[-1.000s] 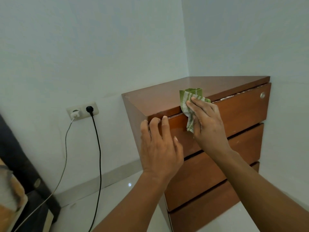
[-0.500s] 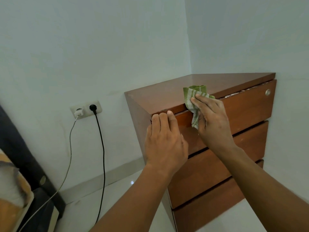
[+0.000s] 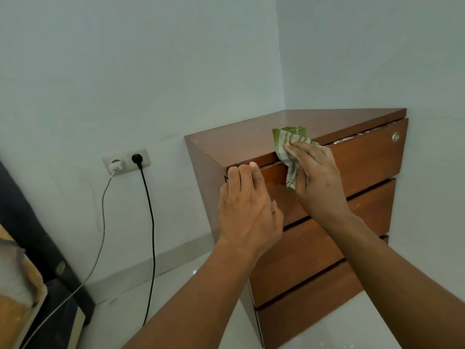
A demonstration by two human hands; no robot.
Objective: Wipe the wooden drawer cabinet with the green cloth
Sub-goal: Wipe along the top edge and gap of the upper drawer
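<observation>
The wooden drawer cabinet (image 3: pixel 372 157) stands in the room's corner with three drawers. Its top drawer sits pulled out a little, with a round lock at its right end. My right hand (image 3: pixel 317 177) presses the green striped cloth (image 3: pixel 289 144) against the top drawer's upper edge; part of the cloth lies folded over onto the cabinet's top. My left hand (image 3: pixel 247 210) rests on the left end of the top drawer front, fingertips hooked over its upper edge, nothing else in it.
A wall socket (image 3: pixel 127 161) left of the cabinet holds a white charger and a black plug; both cables (image 3: pixel 151 230) hang to the white tiled floor (image 3: pixel 176 285). A dark bed frame (image 3: pixel 37 238) stands at the lower left. Walls close in behind and right of the cabinet.
My left hand's fingers have drawn together on the drawer's left end. My right hand with the cloth has stayed at the top drawer's edge. The view has shifted slightly.
</observation>
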